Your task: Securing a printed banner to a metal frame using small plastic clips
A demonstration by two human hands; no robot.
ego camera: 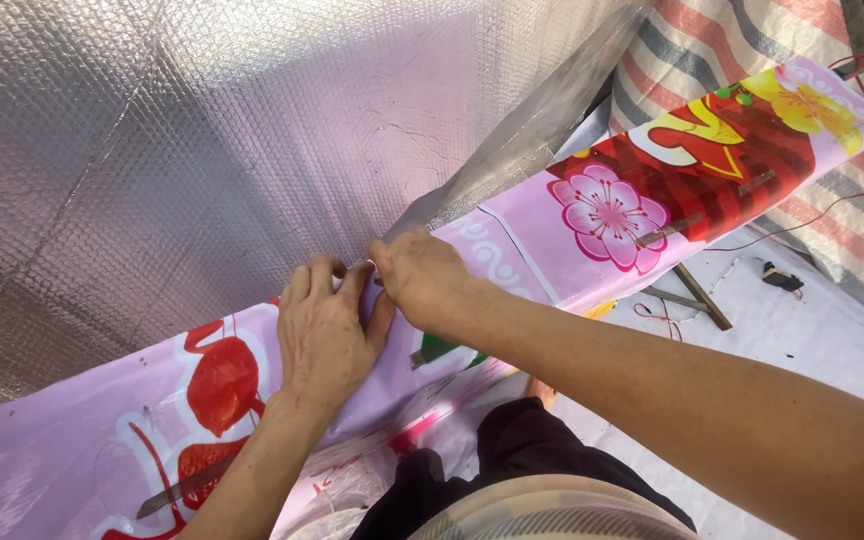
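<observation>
Basically one view, head cam looking down. Left hand lies flat, palm down, on the pink printed sheet, fingers spread and pressing it; grip apart, nothing enclosed. Right hand sits just beside it, touching at the fingertips, with fingers curled down at the seam where the pink sheet meets the silver bubble foil. Cannot tell whether the right grip is pinched on the sheet edge or on something small: its fingertips are hidden behind its own knuckles and the left index finger.

The pink sheet runs diagonally from lower left to upper right, folded over a long edge, with red shapes and a pink flower print. Its lower left end is cut off by the frame. What it is wrapped over is hidden.

Foil fills the upper left; a loose flap of it stands up behind the hands.

Right side: striped woven tarp, thin red wire, a dark stick half under the sheet, and a small dark object too small to identify. Dark clothing at bottom, cut off.
</observation>
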